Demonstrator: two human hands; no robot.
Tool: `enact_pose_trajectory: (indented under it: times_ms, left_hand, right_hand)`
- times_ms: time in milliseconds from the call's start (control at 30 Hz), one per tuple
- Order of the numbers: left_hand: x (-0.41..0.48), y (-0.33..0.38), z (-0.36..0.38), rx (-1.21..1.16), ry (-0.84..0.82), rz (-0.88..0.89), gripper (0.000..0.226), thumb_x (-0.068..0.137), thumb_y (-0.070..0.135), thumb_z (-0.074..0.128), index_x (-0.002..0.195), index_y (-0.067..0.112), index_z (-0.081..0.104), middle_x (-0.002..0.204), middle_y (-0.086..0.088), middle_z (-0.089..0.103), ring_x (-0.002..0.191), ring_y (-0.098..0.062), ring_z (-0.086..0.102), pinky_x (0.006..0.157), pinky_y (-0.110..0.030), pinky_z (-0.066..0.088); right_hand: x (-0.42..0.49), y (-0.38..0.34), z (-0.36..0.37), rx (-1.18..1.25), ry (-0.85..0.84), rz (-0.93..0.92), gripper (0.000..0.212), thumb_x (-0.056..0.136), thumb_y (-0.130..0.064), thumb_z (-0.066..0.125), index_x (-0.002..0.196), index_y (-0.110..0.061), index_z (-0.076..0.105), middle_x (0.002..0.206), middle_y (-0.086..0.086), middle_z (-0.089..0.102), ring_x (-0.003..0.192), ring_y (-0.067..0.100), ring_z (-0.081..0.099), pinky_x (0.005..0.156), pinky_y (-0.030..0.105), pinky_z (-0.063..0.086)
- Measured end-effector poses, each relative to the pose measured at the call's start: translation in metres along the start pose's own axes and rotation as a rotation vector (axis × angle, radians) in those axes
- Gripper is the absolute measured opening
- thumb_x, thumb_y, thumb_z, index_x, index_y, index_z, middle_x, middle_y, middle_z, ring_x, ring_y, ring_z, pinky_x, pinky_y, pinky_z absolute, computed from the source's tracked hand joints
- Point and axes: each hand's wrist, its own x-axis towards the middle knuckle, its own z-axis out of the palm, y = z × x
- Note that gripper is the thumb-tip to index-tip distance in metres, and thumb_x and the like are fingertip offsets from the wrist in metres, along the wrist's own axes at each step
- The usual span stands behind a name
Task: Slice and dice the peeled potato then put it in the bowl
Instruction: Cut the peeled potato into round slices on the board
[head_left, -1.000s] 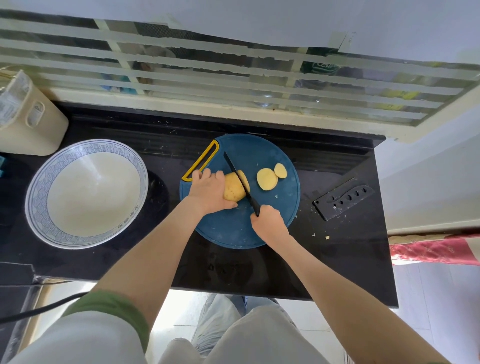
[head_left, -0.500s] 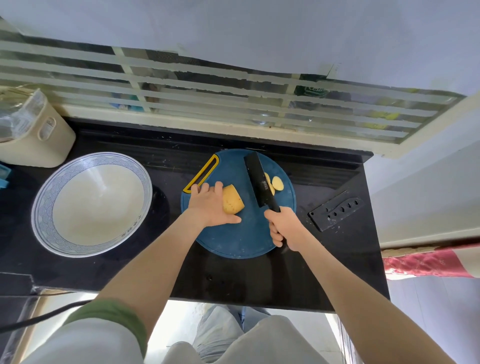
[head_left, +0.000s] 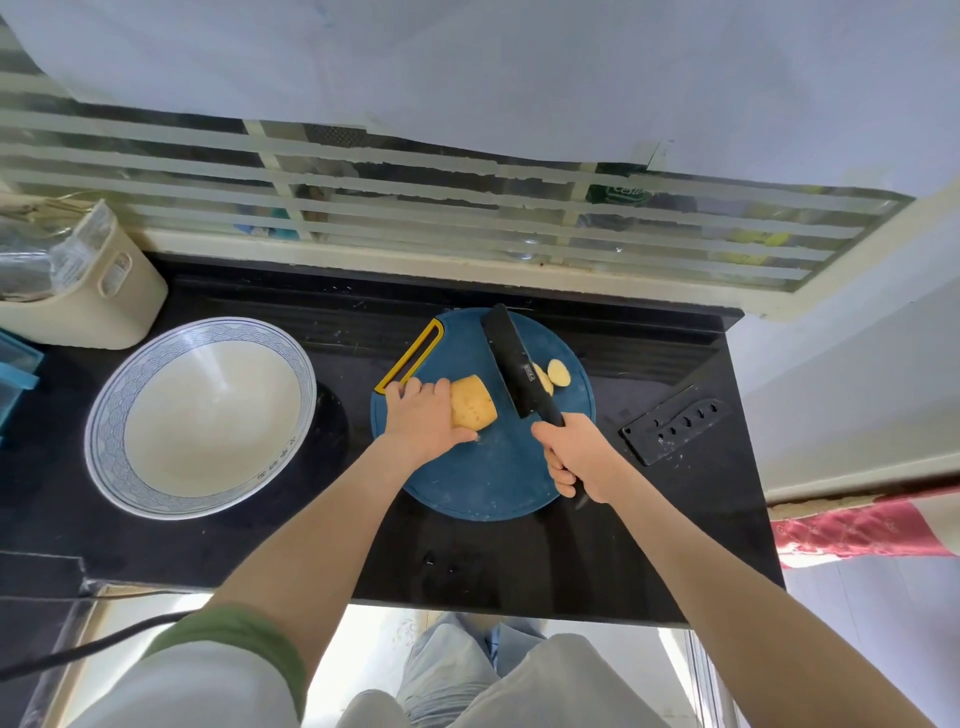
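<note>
Home kitchen: black stone counter (head_left: 519, 561), round chopping board (head_left: 483, 483), patterned bowl (head_left: 124, 395), louvred window (head_left: 415, 208).

The glossy black stone counter (head_left: 519, 561) carries a round dark-blue plastic cutting board (head_left: 483, 483), with a wide white ceramic bowl with a blue-patterned rim (head_left: 106, 415) just left of that board, a flat black perforated knife sheath (head_left: 675, 428) near its right, and a cream plastic tub (head_left: 114, 306) well off to its back left.

potato (head_left: 471, 409) on board (head_left: 483, 483) | bowl (head_left: 200, 418) left | sheath (head_left: 674, 429) right
</note>
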Motion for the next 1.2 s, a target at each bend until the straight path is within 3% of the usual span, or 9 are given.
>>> enact_pose_trajectory:
  times_ms: [133, 267, 500, 767, 1033, 1200]
  left_hand:
    - [0.003, 0.001, -0.004, 0.120, 0.039, 0.042, 0.072, 0.078, 0.072, 0.053, 0.123, 0.016, 0.047, 0.122, -0.002, 0.058, 0.119, -0.023, 0.042, 0.098, -0.043, 0.024]
    - [0.005, 0.001, -0.006, 0.144, 0.042, 0.053, 0.074, 0.079, 0.072, 0.052, 0.126, 0.015, 0.047, 0.123, -0.002, 0.057, 0.118, -0.023, 0.042, 0.098, -0.042, 0.024]
    - [0.005, 0.001, -0.004, 0.126, 0.029, 0.051, 0.074, 0.081, 0.069, 0.052, 0.128, 0.012, 0.045, 0.127, -0.004, 0.054, 0.121, -0.025, 0.040, 0.101, -0.043, 0.024]
    - [0.008, 0.002, 0.000, 0.162, 0.009, 0.079, 0.077, 0.084, 0.068, 0.048, 0.130, 0.006, 0.042, 0.132, -0.010, 0.049, 0.122, -0.029, 0.039, 0.103, -0.043, 0.025]
    - [0.009, -0.001, 0.007, 0.128, 0.009, 0.105, 0.076, 0.085, 0.067, 0.048, 0.130, 0.005, 0.039, 0.130, -0.010, 0.047, 0.118, -0.028, 0.039, 0.100, -0.042, 0.025]
    - [0.010, -0.003, 0.011, 0.127, 0.014, 0.127, 0.078, 0.085, 0.067, 0.047, 0.131, 0.005, 0.037, 0.129, -0.010, 0.046, 0.116, -0.028, 0.039, 0.098, -0.040, 0.026]
  right_hand:
    - [-0.005, -0.003, 0.019, -0.199, 0.112, -0.044, 0.020, 0.094, -0.019, 0.043, 0.075, -0.013, 0.041, 0.058, 0.006, 0.039, 0.033, 0.015, 0.035, 0.035, 0.022, 0.035]
    - [-0.004, -0.001, 0.029, -0.395, 0.201, -0.075, 0.021, 0.097, -0.024, 0.042, 0.078, -0.015, 0.047, 0.073, 0.007, 0.049, 0.053, 0.016, 0.048, 0.044, 0.025, 0.043]
    - [-0.002, 0.000, 0.039, -0.461, 0.228, -0.103, 0.023, 0.098, -0.021, 0.043, 0.077, -0.014, 0.048, 0.070, 0.001, 0.046, 0.061, 0.012, 0.049, 0.057, 0.025, 0.045]
    - [0.002, 0.006, 0.047, -0.555, 0.263, -0.111, 0.017, 0.098, -0.022, 0.044, 0.086, -0.011, 0.049, 0.073, 0.000, 0.046, 0.061, 0.011, 0.048, 0.051, 0.021, 0.037]
    - [0.012, 0.010, 0.051, -0.609, 0.269, -0.093, 0.015, 0.099, -0.025, 0.045, 0.092, -0.012, 0.048, 0.079, 0.001, 0.050, 0.072, 0.016, 0.055, 0.061, 0.027, 0.047]
    - [0.018, 0.011, 0.048, -0.560, 0.245, -0.087, 0.017, 0.097, -0.021, 0.045, 0.084, -0.009, 0.047, 0.072, 0.001, 0.045, 0.060, 0.012, 0.046, 0.049, 0.022, 0.036]
